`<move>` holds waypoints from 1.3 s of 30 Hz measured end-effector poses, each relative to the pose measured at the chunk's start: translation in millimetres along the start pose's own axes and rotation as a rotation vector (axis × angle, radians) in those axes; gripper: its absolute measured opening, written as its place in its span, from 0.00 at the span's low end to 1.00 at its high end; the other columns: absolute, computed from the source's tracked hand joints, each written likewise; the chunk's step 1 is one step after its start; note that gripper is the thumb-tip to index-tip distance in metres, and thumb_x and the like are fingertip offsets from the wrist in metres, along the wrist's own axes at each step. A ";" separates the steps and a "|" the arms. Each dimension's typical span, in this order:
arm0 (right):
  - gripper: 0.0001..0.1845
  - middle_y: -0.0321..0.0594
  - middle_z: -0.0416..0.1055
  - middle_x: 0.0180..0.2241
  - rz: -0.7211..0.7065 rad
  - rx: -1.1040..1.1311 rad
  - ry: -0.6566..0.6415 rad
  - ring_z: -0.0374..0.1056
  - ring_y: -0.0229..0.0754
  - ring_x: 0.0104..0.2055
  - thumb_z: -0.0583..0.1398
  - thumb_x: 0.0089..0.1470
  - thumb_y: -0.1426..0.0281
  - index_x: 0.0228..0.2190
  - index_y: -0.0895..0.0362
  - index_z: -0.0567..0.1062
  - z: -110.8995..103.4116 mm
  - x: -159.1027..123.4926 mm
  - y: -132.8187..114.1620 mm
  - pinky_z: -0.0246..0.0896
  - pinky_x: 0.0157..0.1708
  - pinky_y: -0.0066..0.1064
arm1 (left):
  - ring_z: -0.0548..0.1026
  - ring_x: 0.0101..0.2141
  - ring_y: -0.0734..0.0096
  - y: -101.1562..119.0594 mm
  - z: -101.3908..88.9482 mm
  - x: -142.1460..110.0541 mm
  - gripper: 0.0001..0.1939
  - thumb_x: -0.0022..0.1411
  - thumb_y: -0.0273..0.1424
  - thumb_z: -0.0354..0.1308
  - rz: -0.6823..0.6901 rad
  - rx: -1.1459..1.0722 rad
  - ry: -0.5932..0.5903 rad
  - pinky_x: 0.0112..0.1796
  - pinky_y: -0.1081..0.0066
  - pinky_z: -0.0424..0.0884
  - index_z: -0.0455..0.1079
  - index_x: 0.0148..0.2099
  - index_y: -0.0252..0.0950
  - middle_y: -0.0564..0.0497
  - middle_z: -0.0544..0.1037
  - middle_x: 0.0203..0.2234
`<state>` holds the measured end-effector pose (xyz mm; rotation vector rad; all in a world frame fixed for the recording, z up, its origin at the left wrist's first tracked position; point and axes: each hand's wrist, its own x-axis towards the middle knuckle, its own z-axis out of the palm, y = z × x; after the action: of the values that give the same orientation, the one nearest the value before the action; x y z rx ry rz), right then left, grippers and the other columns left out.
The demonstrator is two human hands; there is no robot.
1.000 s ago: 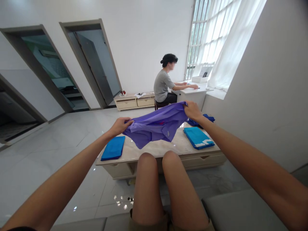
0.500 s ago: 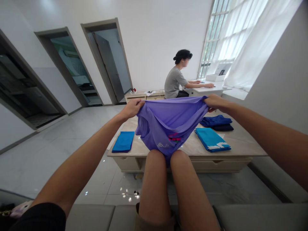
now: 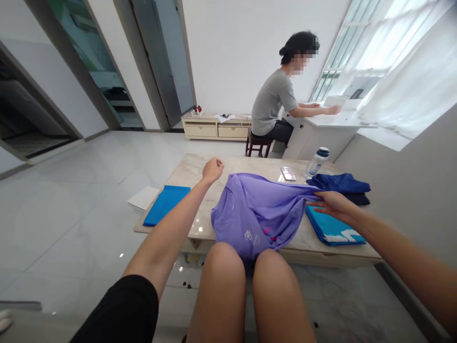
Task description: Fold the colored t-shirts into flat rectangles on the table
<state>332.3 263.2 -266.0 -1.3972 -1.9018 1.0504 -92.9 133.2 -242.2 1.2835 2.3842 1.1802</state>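
Note:
A lilac T-shirt (image 3: 253, 214) lies bunched on the near edge of a marble-topped table (image 3: 228, 164), its lower part hanging against my knees. My left hand (image 3: 213, 170) is off the shirt, above the table, with its fingers curled around nothing. My right hand (image 3: 333, 205) is open, its fingers spread at the shirt's right edge and over a folded teal cloth with white print (image 3: 332, 233). A folded blue cloth (image 3: 164, 205) lies left of the shirt, near my left forearm.
Folded navy clothing (image 3: 339, 183), a water bottle (image 3: 317, 162) and a phone (image 3: 288, 173) are on the table's far right. White paper (image 3: 143, 197) sticks out at the left edge. Beyond, a seated person (image 3: 273, 100) works at a white desk (image 3: 332, 128). A low cabinet (image 3: 214, 128) stands against the wall.
The shirt has dropped from between my raised hands onto the table edge and my knees. My left hand has let go and moved away. My right hand has opened. The view has tilted.

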 end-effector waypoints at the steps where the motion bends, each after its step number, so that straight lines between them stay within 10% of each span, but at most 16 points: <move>1: 0.06 0.61 0.82 0.36 0.086 0.027 -0.036 0.83 0.65 0.36 0.66 0.49 0.60 0.30 0.47 0.76 5.0 2.0 22.0 0.77 0.29 0.50 | 0.81 0.43 0.56 -20.9 14.1 -15.9 0.04 0.65 0.30 0.65 -0.018 0.008 -0.008 0.45 0.63 0.71 0.76 0.43 0.37 0.41 0.85 0.41; 5: 0.11 0.54 0.83 0.38 0.015 -0.190 0.045 0.81 0.63 0.38 0.67 0.46 0.57 0.33 0.47 0.78 33.3 19.2 84.5 0.78 0.38 0.56 | 0.81 0.38 0.56 -99.0 43.6 -107.1 0.07 0.71 0.40 0.61 -0.062 0.104 -0.039 0.39 0.63 0.68 0.72 0.42 0.42 0.46 0.84 0.38; 10: 0.13 0.48 0.83 0.43 -0.371 -0.271 -0.243 0.79 0.56 0.46 0.58 0.64 0.62 0.43 0.50 0.82 139.7 51.0 69.2 0.76 0.50 0.49 | 0.80 0.35 0.51 -139.3 54.1 -207.0 0.19 0.70 0.55 0.61 -0.264 0.172 -0.246 0.34 0.60 0.62 0.70 0.35 0.47 0.47 0.81 0.30; 16: 0.31 0.49 0.77 0.62 -0.896 -0.358 -0.637 0.67 0.58 0.63 0.57 0.62 0.80 0.63 0.52 0.78 289.0 87.1 17.2 0.61 0.63 0.53 | 0.78 0.43 0.44 -146.2 73.0 -241.5 0.18 0.63 0.56 0.69 -0.236 0.216 -0.296 0.39 0.56 0.65 0.73 0.37 0.50 0.42 0.81 0.37; 20: 0.25 0.51 0.81 0.52 -0.983 -0.527 -0.727 0.67 0.57 0.56 0.61 0.63 0.80 0.58 0.53 0.82 316.4 95.5 9.0 0.55 0.58 0.47 | 0.78 0.45 0.43 -153.2 80.7 -243.1 0.14 0.65 0.50 0.68 -0.193 0.240 -0.316 0.44 0.52 0.67 0.74 0.36 0.48 0.41 0.80 0.39; 28: 0.14 0.50 0.79 0.45 -0.937 -0.525 -0.312 0.70 0.54 0.50 0.59 0.70 0.74 0.46 0.54 0.86 194.3 51.2 -17.4 0.58 0.51 0.42 | 0.77 0.36 0.55 -119.8 40.2 -219.1 0.14 0.70 0.49 0.56 -0.118 -0.067 -0.283 0.40 0.59 0.70 0.66 0.37 0.47 0.48 0.79 0.32; 33: 0.15 0.50 0.82 0.45 -0.947 -0.469 0.028 0.70 0.57 0.52 0.58 0.70 0.72 0.45 0.53 0.86 78.9 6.2 -91.4 0.61 0.55 0.46 | 0.68 0.26 0.65 -44.0 -33.8 -175.3 0.18 0.69 0.53 0.56 0.061 -0.282 -0.181 0.29 0.66 0.64 0.61 0.38 0.46 0.56 0.68 0.24; 39: 0.16 0.46 0.86 0.43 -0.809 -0.409 0.135 0.77 0.56 0.50 0.62 0.67 0.66 0.46 0.53 0.90 -27.5 -48.5 -168.6 0.67 0.56 0.43 | 0.71 0.28 0.64 59.9 -134.7 -124.9 0.21 0.64 0.54 0.62 0.377 -0.161 -0.079 0.32 0.68 0.65 0.64 0.41 0.44 0.55 0.74 0.26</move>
<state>281.4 198.5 -108.7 -0.7015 -2.3309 0.1801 -46.4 -19.6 -133.5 1.7364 1.9994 1.3554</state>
